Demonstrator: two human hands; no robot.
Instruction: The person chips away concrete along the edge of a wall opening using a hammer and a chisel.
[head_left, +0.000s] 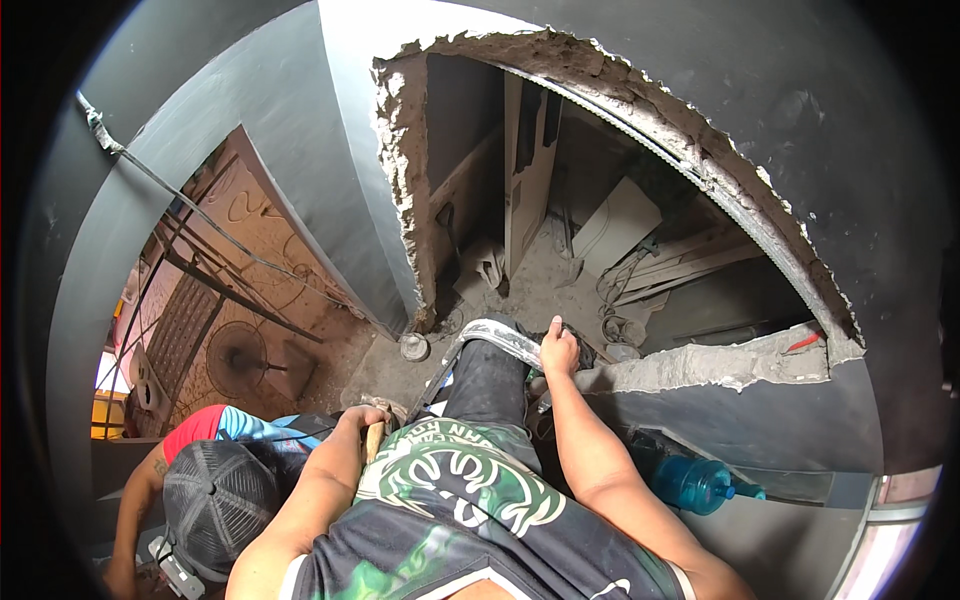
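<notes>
My right hand point(558, 350) is closed at the right end of a white-streaked band or bar point(505, 340), just beyond my dark-trousered leg point(480, 390); what exactly it grips is partly hidden. My left hand point(365, 420) is closed around a tan, wood-like piece point(376, 445) beside my hip, its lower part hidden by my arm and shirt. Above and ahead is a rough-cut wall opening point(400, 120) with broken plaster edges.
A co-worker point(220, 490) in a mesh cap bends at lower left, beside me. A fan point(240, 355) and dangling cables point(205, 210) are left. Boards point(620, 225) and debris lie inside the opening. A blue water jug point(690, 485) sits low right; a small bucket point(414, 346) is ahead.
</notes>
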